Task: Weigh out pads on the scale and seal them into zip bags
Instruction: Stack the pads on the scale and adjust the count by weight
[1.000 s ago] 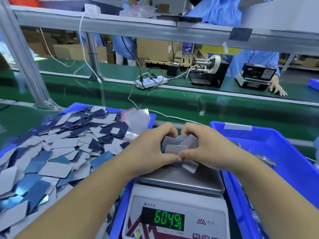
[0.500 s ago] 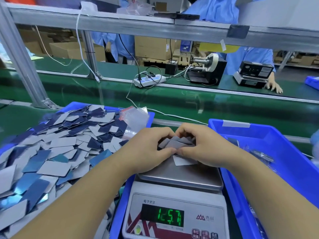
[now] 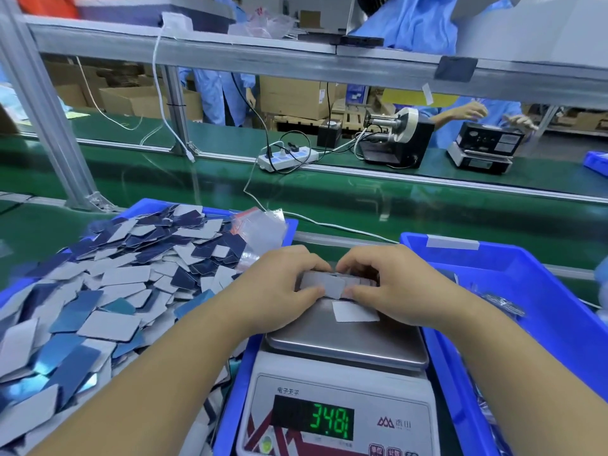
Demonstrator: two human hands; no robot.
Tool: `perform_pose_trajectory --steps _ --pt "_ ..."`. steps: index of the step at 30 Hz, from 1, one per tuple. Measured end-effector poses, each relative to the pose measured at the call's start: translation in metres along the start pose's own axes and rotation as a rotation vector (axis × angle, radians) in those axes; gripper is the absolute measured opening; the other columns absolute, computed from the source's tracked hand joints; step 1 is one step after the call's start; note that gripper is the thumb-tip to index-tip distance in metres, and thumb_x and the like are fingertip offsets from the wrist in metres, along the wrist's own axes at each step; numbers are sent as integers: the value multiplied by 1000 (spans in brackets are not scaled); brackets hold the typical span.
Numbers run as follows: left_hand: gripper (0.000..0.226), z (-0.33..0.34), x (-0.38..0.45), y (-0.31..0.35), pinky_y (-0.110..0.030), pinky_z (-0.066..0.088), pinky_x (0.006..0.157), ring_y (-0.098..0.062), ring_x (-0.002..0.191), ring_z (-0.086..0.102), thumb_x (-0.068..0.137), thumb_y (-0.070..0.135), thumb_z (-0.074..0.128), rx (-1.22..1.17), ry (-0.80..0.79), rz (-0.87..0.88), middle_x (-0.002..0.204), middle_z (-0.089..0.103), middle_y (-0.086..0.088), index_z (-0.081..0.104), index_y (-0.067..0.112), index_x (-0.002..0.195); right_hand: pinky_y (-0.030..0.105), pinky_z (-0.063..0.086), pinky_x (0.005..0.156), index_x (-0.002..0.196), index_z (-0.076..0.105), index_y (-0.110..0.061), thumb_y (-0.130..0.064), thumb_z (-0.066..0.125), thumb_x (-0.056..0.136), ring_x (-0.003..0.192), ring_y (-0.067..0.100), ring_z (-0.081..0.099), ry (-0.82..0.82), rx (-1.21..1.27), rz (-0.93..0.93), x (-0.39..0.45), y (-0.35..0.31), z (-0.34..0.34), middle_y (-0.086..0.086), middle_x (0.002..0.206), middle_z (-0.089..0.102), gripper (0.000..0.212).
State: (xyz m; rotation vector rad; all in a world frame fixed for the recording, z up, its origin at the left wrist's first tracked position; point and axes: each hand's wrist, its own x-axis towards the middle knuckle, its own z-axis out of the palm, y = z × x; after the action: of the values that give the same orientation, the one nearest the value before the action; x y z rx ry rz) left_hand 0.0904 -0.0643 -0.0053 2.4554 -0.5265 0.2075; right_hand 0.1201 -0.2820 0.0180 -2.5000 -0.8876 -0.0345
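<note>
Both hands meet over the back of the scale [image 3: 345,343]. The left hand [image 3: 279,291] and the right hand [image 3: 394,284] pinch a small stack of grey pads [image 3: 324,284] between thumbs and curled fingers. The stack lies flat, with its long side running left to right. The fingers hide most of it, so the number of pads cannot be told. One loose pad [image 3: 353,311] lies flat on the steel pan, just under the stack, its long side also left to right. The screen [image 3: 332,421] glows green; the digits look like 348, but the last mark is hard to read. The left bin [image 3: 263,222] is heaped with pads. Clear bags [image 3: 263,228] lie at its back corner. The right bin [image 3: 526,281] is cut off at the edge.
</note>
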Motion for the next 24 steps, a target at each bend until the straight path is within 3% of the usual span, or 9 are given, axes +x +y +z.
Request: perform_pose_trajectory --steps 5,9,13,18,21,24 --pt "21 1 3 1 -6 33 82 -1 94 50 88 25 74 4 125 35 94 66 17 75 32 107 12 42 65 91 72 -35 -22 78 82 77 3 57 95 18 -32 -1 0 -6 -16 76 66 17" --pt "28 5 5 1 -2 31 81 5 92 44 87 31 75 4 118 -34 87 55 34 72 38 114 10 43 66 94 69 -40 -29 79 81 80 -2 57 50 16 24 0 3 -3 -20 81 65 21" --pt "34 7 4 4 4 31 77 23 90 47 87 23 72 -23 113 -34 100 65 26 70 34 120 7 41 70 104 68 -40 -37 78 79 88 -8 57 11 28 64 2 2 2 -24 89 66 27" --pt "42 5 3 7 -5 39 88 4 105 56 90 15 64 -56 133 -66 116 68 20 65 36 127 6 41 72 105 69 -38 -34 78 82 88 -10 55 68 21 63 6 -4 7 -26 89 65 25" --pt "45 5 4 10 -7 39 94 4 110 57 90 9 61 -91 121 -39 117 69 22 65 36 127 5 41 75 101 71 -38 -30 77 82 90 -11 56 82 30 51 8 -6 10 -28 89 65 21" --pt "49 7 3 12 1 34 89 7 108 55 90 6 58 -109 120 -12 118 68 23 64 37 127 9 43 71 89 69 -40 -31 79 80 85 -6 58 95 53 60 9 -6 10 -25 85 67 17"
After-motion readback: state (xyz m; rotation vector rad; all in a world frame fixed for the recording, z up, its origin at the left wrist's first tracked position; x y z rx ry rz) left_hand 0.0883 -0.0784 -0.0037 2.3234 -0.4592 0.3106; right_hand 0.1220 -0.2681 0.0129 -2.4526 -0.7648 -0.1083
